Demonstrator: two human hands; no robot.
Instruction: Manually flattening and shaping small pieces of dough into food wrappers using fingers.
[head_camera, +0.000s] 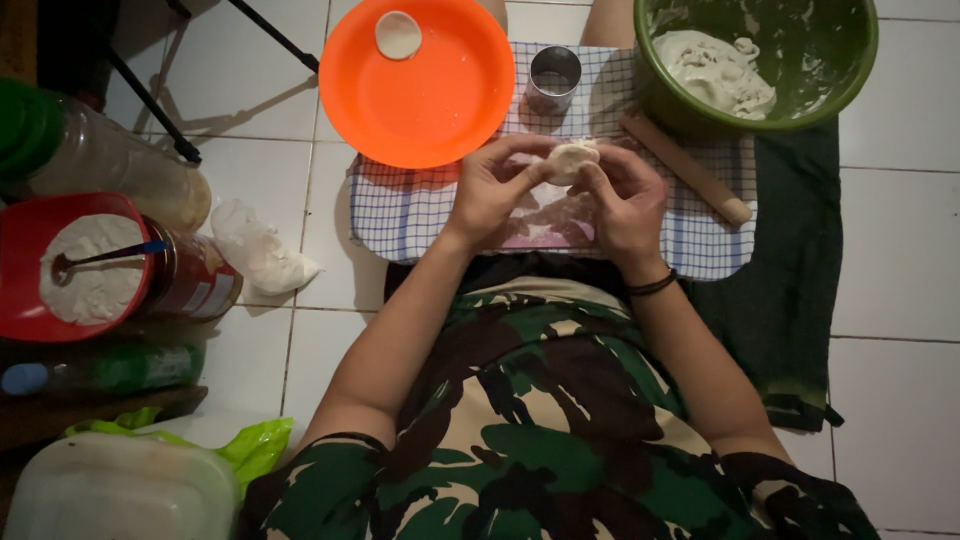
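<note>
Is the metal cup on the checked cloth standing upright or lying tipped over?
Upright. The metal cup shows its round open mouth facing up toward the camera, standing on the checked cloth between the orange plate and the green bowl.

The person wears a camouflage shirt (540, 420) in blotches of dark green, brown, black and pale tan, its short sleeves ending near the elbows and leaving the forearms bare. A thin black band (652, 286) circles the right wrist. Both hands, left (490, 190) and right (625, 200), are ungloved, with no rings visible.
</note>
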